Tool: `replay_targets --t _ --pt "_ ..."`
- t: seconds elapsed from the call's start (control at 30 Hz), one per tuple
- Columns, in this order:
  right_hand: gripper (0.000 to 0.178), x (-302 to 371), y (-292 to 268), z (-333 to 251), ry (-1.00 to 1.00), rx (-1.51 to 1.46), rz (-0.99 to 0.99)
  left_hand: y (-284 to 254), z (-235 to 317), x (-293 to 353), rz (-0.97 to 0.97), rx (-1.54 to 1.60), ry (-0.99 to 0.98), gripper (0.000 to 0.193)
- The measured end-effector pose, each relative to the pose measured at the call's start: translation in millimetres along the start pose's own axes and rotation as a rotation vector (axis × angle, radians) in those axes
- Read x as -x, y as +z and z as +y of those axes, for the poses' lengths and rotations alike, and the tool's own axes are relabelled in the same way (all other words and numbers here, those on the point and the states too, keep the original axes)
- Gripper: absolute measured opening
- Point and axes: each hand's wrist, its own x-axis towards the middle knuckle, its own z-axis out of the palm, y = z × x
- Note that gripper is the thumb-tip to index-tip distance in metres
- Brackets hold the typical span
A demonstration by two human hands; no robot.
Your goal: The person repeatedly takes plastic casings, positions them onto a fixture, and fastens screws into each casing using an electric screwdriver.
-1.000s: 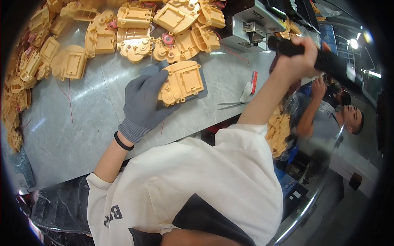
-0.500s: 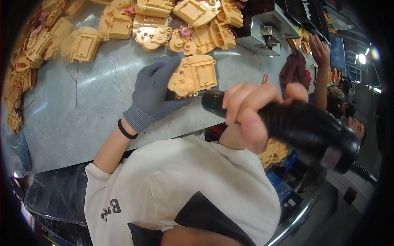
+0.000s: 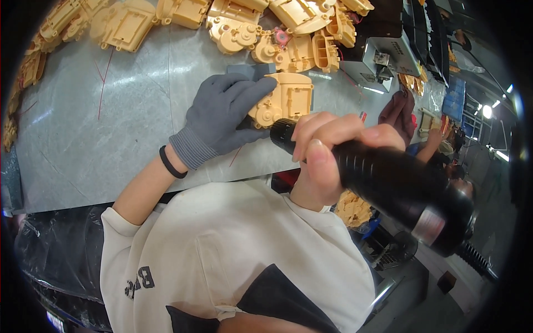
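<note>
My left hand (image 3: 214, 119), in a grey knit glove, grips the left side of a yellow plastic housing (image 3: 295, 95) with a square recess and round bosses. The housing rests over a grey block (image 3: 252, 70) on the table. My bare right hand (image 3: 327, 152) is wrapped round a black electric screwdriver (image 3: 408, 188), held slantwise with its cable end at the lower right. The screwdriver's ribbed nose (image 3: 282, 135) overlaps the housing's lower edge in the head view. Its bit is hidden, so whether it touches the housing is unclear.
Several yellow housings (image 3: 233, 30) line the far and left sides of the grey table (image 3: 94, 150). A metal-fronted box (image 3: 377, 64) and a dark red cloth (image 3: 396, 116) lie at the right. Beyond is another person's arm (image 3: 430, 145). More yellow parts (image 3: 352, 208) sit low beside my right arm.
The screwdriver's nose has come closer to the housing and now overlaps its lower edge. My left hand keeps its grip. The whole view has shifted; the other person's raised arm is lower.
</note>
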Motion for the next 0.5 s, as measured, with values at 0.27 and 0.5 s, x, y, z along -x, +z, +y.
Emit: replay_targets --t 0.27,0.5 --pt "0.052 7.1 9.6 -0.7 -0.029 0.094 0.086 0.7 2.8 -2.2 -0.007 -0.018 0.008 0.078" --pt "0.056 -13.9 -79.8 -30.4 -0.178 0.039 0.552 3.1 7.2 0.3 0.005 -0.041 -0.075 0.072"
